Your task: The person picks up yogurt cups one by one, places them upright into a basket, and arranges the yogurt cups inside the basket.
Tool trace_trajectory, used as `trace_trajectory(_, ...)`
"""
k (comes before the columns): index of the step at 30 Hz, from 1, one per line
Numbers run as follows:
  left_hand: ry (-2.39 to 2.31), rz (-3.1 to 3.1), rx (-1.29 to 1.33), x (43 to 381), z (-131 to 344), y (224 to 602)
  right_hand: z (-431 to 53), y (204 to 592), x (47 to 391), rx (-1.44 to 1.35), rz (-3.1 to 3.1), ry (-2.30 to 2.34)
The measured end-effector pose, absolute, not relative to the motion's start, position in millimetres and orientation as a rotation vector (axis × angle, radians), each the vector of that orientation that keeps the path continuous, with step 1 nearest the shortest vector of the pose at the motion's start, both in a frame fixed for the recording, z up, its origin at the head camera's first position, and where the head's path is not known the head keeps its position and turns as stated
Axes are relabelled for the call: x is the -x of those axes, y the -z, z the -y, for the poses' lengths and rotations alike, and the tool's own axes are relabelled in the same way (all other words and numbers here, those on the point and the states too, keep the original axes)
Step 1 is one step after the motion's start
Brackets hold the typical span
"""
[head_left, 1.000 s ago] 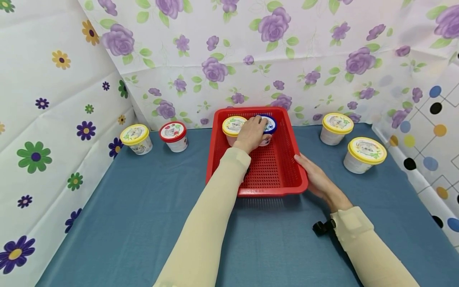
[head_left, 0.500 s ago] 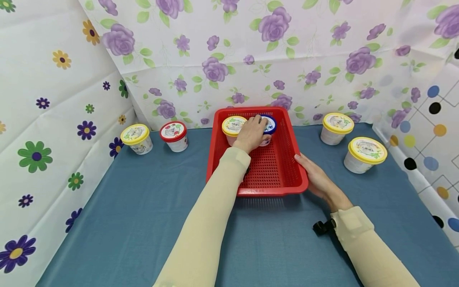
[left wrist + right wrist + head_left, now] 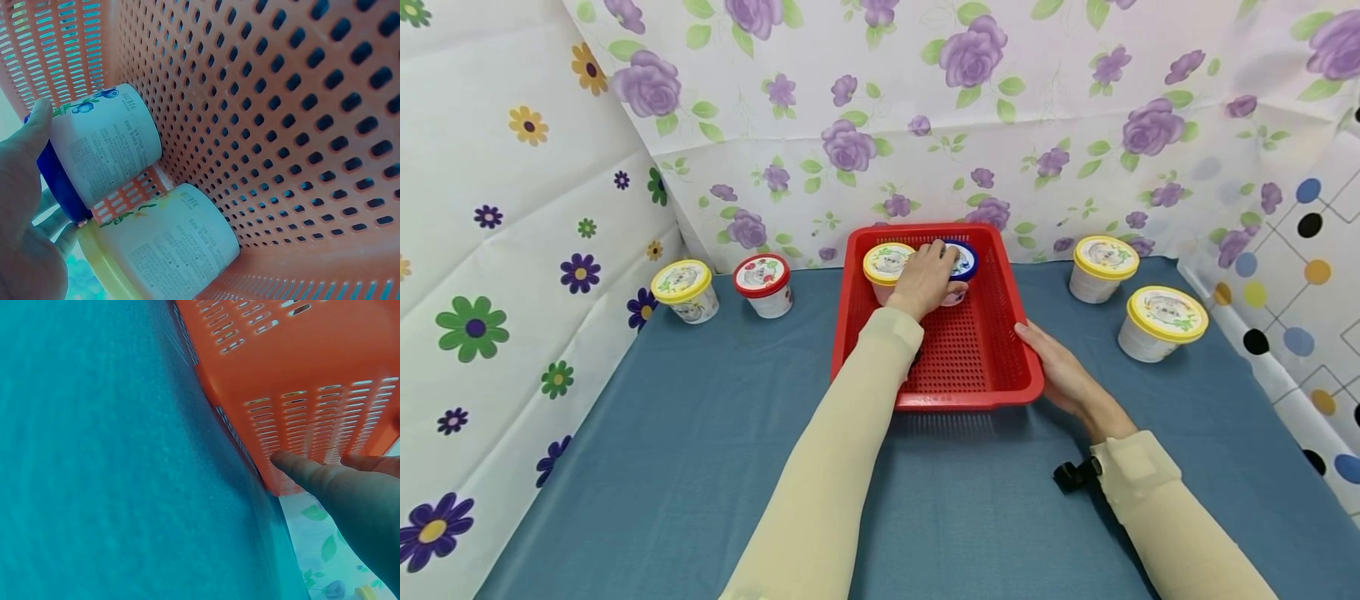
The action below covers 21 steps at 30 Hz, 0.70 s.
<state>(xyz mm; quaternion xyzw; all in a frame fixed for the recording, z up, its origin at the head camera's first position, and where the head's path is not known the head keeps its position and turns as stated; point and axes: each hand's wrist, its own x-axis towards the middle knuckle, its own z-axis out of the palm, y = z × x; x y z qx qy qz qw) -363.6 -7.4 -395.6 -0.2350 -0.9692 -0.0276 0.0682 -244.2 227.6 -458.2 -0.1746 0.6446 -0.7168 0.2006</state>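
Blue-lid tub (image 3: 103,147) is gripped by L hand (image 3: 927,282) inside red basket (image 3: 962,399), far end; lid mostly covered by the hand in head view. In L wrist cam, thumb is seen on near side of the blue lid w/ other fingers curled round opp. side, plus printed text & blueberries on the tub wall, all hidden from above. Yellow-lid tub (image 3: 167,245) is set just beside it, lids abt touching per L wrist cam; whether blue-lid base is lifted can't be told. Basket's right rim is pinched by R hand (image 3: 1063,373): thumb over rim in head view, fingers laid straight on slotted outer wall only in R wrist cam. Shown in head view: yellow tub (image 3: 684,292) + red-lid tub (image 3: 764,286) at left on blue cloth (image 3: 700,450), two yellow-lidded tubs (image 3: 1163,323) at right, black device (image 3: 1077,476) at R cuff, floral backdrop (image 3: 887,92) behind.
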Motion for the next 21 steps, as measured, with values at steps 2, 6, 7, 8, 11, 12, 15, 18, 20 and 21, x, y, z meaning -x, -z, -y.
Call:
trace_trajectory(2,0.071,2.910,0.713,363.2,7.9,395.3,-227.5,457.7,244.2,0.491,-1.803,2.001)
trace_trajectory(6,0.057,2.899,0.718,362.7,8.6,394.7,-227.2,456.9,244.6,0.493,-1.801,2.001)
trace_trajectory(7,0.061,2.899,0.718,362.9,8.7,394.6,-227.1,456.8,244.7,0.491,-1.800,2.002)
trace_trajectory(8,0.064,2.899,0.718,363.0,8.7,394.6,-227.0,456.7,244.7,0.488,-1.800,2.003)
trace_trajectory(11,0.079,2.901,0.719,363.8,8.5,394.9,-227.1,456.9,244.9,0.487,-1.802,2.004)
trace_trajectory(12,0.087,2.902,0.720,364.0,8.4,395.0,-227.3,457.1,245.1,0.487,-1.803,2.003)
trace_trajectory(15,0.105,2.904,0.723,364.3,8.5,395.0,-227.3,457.7,245.3,0.488,-1.807,2.000)
trace_trajectory(18,0.141,2.904,0.730,364.0,8.8,394.2,-227.6,458.6,245.7,0.491,-1.802,2.003)
trace_trajectory(20,0.173,2.906,0.732,364.1,9.0,393.6,-227.7,459.1,245.5,0.496,-1.797,2.004)
trace_trajectory(21,0.194,2.906,0.733,364.1,9.1,393.0,-227.7,459.4,245.4,0.499,-1.793,2.005)
